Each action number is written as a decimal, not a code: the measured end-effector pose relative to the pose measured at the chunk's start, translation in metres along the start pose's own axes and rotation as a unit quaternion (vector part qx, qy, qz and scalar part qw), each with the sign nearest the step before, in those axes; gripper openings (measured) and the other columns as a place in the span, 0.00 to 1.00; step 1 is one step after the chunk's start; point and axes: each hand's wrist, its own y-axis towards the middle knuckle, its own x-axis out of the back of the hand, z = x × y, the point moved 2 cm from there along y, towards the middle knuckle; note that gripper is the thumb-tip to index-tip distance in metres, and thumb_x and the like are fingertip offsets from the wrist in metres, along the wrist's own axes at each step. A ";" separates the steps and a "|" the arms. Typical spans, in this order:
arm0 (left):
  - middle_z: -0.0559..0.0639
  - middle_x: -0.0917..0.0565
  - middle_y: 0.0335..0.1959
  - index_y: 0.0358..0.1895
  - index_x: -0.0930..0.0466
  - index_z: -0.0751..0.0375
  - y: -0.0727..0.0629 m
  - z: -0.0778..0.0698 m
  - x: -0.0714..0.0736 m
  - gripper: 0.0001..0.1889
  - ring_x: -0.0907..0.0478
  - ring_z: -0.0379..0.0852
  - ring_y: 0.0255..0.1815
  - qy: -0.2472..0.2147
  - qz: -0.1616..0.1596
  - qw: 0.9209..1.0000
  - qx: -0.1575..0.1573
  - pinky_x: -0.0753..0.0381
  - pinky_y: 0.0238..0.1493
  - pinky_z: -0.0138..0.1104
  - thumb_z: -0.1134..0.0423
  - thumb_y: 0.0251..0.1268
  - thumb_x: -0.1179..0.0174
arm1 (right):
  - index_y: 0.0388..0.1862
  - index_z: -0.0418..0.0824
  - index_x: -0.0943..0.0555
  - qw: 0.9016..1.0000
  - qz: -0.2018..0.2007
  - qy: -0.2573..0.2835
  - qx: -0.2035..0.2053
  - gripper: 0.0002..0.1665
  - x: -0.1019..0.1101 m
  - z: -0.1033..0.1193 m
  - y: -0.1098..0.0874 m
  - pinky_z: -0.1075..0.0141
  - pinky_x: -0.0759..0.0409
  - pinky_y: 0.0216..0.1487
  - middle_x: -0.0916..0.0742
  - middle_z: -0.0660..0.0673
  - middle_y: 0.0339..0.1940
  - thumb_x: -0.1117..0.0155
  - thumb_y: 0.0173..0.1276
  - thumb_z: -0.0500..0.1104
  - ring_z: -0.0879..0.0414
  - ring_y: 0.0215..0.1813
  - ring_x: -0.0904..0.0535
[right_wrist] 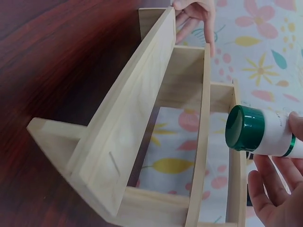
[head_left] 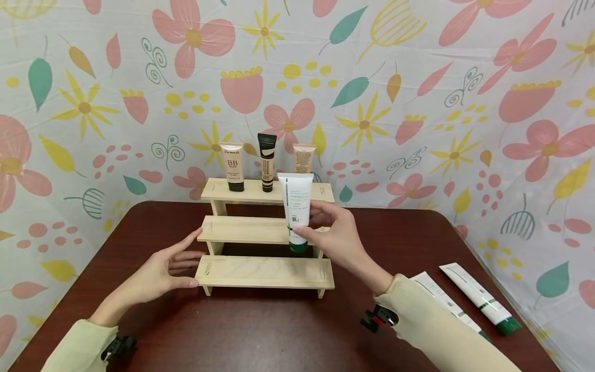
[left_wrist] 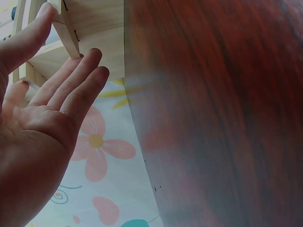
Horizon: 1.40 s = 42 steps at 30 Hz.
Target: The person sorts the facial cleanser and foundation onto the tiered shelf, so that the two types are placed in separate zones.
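Here's the white tube (head_left: pixel 297 206), held up before the stand's right end at about the middle tier, its green cap (right_wrist: pixel 246 128) pointing down. The right hand (head_left: pixel 338 235) pinches it low, thumb in front and fingers behind; that grip looks chosen to keep it upright with the printed side showing. Behind it, the wooden stand (head_left: pixel 265 271) steps up in three tiers. Over on its left end, the left hand (head_left: pixel 155 274) has its fingers spread, tips against the board ends, probably to steady it. Up top, a BB tube (head_left: pixel 234 168), a black tube (head_left: pixel 267 163) and a part-hidden pink tube (head_left: pixel 304 157) stand upright, spaced apart, seemingly for display. Out right, two white-and-green tubes (head_left: pixel 481 294) lie flat on the surface (head_left: pixel 260 330), near the right sleeve (head_left: pixel 446 330), perhaps for easy reach.
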 end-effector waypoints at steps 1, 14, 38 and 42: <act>0.68 0.19 0.64 0.87 0.50 0.47 0.000 0.000 0.000 0.58 0.17 0.62 0.61 -0.001 0.000 1.000 -0.001 0.16 0.57 0.38 0.66 0.58 0.20 | 0.62 0.38 0.14 1.000 0.000 0.002 0.002 0.30 -0.003 0.000 0.002 0.65 0.15 0.36 0.09 0.44 0.40 0.17 0.59 0.33 0.53 0.37 0.11; 0.67 0.19 0.65 0.87 0.50 0.46 0.000 0.000 0.000 0.58 0.17 0.61 0.61 0.001 0.000 1.000 0.001 0.16 0.57 0.38 0.66 0.58 0.20 | 0.63 0.41 0.15 1.000 0.003 0.020 0.009 0.30 -0.039 0.002 0.022 0.63 0.15 0.37 0.10 0.47 0.41 0.17 0.61 0.35 0.54 0.39 0.11; 0.70 0.19 0.63 0.87 0.50 0.49 -0.002 -0.007 -0.001 0.58 0.17 0.64 0.60 -0.002 -0.001 1.000 -0.002 0.15 0.56 0.43 0.67 0.59 0.21 | 0.60 0.39 0.14 0.999 -0.008 0.045 0.005 0.28 -0.096 0.003 0.047 0.57 0.14 0.46 0.10 0.46 0.44 0.17 0.61 0.36 0.55 0.40 0.12; 0.68 0.18 0.63 0.87 0.49 0.49 -0.001 -0.006 -0.001 0.57 0.16 0.62 0.60 0.002 -0.003 1.000 0.001 0.16 0.56 0.39 0.66 0.59 0.20 | 0.60 0.39 0.14 0.999 -0.004 0.051 -0.001 0.28 -0.103 0.005 0.046 0.61 0.13 0.44 0.10 0.46 0.44 0.17 0.61 0.35 0.55 0.41 0.12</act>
